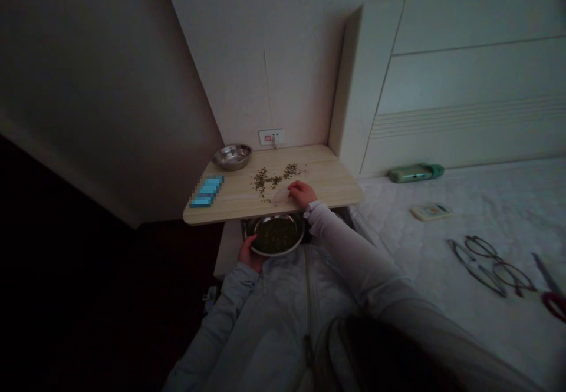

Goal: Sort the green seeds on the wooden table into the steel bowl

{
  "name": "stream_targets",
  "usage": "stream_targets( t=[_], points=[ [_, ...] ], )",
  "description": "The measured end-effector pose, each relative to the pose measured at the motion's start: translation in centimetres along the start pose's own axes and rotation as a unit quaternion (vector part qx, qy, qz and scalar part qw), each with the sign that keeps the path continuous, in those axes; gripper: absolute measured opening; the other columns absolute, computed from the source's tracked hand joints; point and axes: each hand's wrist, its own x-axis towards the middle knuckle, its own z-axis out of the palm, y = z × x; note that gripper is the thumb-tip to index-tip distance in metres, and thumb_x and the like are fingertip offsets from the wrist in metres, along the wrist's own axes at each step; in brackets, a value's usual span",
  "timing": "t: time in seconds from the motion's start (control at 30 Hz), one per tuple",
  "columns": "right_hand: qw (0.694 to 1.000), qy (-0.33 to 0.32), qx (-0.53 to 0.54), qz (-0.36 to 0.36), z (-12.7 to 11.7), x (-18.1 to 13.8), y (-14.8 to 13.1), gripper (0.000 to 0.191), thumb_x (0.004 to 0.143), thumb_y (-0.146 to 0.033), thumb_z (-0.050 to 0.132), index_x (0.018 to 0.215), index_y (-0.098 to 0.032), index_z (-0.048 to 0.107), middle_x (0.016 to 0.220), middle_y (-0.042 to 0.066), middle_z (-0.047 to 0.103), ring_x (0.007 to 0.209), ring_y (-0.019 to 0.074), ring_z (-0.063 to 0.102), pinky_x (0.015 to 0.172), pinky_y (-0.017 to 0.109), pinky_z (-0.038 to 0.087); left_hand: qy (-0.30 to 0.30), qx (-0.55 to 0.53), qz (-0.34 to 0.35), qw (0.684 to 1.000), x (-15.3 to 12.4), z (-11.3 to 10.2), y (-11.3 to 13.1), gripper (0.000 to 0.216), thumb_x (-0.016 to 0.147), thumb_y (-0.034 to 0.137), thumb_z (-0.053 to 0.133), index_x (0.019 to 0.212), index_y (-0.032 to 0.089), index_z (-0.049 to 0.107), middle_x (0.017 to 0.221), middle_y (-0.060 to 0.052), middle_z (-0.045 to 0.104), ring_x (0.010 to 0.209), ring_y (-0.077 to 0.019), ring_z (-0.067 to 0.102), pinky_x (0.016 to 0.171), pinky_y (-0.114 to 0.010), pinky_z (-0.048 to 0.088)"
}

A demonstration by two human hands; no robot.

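On the far left the wall falls into shadow, and at the left end of a small pale wooden tabletop (331, 177) lies a flat blue thing (207, 191), too blurred into squares for me to name. Just beyond it, at the far left corner, stands a shiny metal bowl (233, 156). Nearer, below the tabletop's near edge, the person's left hand (250, 255) grips the left side of a second bowl (276, 254), thumb over the rim and the other fingers mostly hidden underneath. This bowl is metal too, and a layer of dark green bits (275, 234) covers its bottom. Above it, more green bits (260, 181) lie scattered in loose patches across the middle of the tabletop, in front of a wall socket (271, 137). Just right of the patches, the right hand (302, 194) is held low over the wood, fingers pinched together on a thin, see-through piece (281, 195) that points left toward them. Further right, a white quilted bed (384, 221) meets a pale headboard (442, 85). On it are a green case-like object (415, 173) at the far side, a pale remote (431, 211) nearer, then eyeglasses (499, 259) and, rightmost, red-handled scissors (548, 277).
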Motion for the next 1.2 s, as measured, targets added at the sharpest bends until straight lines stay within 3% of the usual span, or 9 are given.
stream_targets(
  t=[1.2],
  points=[
    [1.0, -0.003, -0.009, -0.009, -0.06, -0.11, -0.05, 0.01, 0.062, -0.021, 0.043, 0.064, -0.018, 0.053, 0.049, -0.006, 0.052, 0.053, 0.0077, 0.048, 0.057, 0.02, 0.037, -0.002, 0.008, 0.012, 1.0, -0.08, 0.12, -0.06, 0.022, 0.063, 0.018, 0.045, 0.079, 0.013, 0.059, 0.075, -0.009, 0.065, 0.091, -0.0227, 0.053, 0.078, -0.036, 0.042]
  ],
)
